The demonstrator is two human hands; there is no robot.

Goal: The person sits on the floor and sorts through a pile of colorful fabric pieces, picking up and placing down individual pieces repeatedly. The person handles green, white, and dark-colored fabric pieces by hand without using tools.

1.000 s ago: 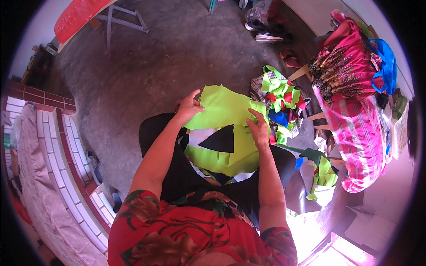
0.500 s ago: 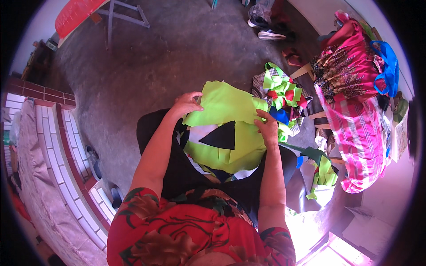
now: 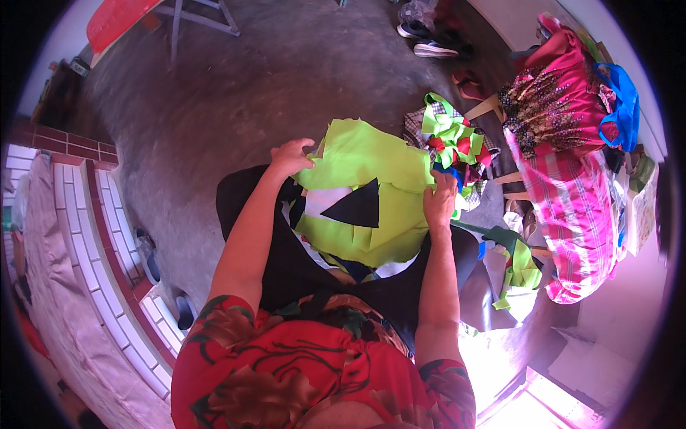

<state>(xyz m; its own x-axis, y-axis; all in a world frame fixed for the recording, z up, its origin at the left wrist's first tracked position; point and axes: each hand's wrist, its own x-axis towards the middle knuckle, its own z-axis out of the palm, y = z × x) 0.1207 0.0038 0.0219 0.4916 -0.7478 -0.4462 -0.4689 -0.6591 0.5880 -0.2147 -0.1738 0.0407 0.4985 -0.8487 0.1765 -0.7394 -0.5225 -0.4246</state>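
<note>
A bright lime-green cloth piece (image 3: 368, 146) lies spread over my lap, on top of more lime-green cloth (image 3: 400, 222). Between them sit a black triangular cloth piece (image 3: 359, 205) and a patch of white cloth (image 3: 325, 202). My left hand (image 3: 291, 156) is at the upper piece's left edge, thumb and fingers apart, fingertips touching or very near the fabric. At the right edge, my right hand (image 3: 439, 199) rests with its fingers stretched upward along the cloth. Dark scraps (image 3: 351, 269) show below the green layers.
Beside my right knee are a pile of green, red and checked scraps (image 3: 454, 139) and more green strips (image 3: 525, 275). Pink plaid fabric (image 3: 572, 207) covers a wooden-legged seat at right. Shoes (image 3: 434, 50) stand far off; a red board (image 3: 118, 25) is at upper left.
My right hand has moved outward to the cloth's right edge, and my left hand slightly outward and up. The upper green piece now lies flatter and wider at its right side.
</note>
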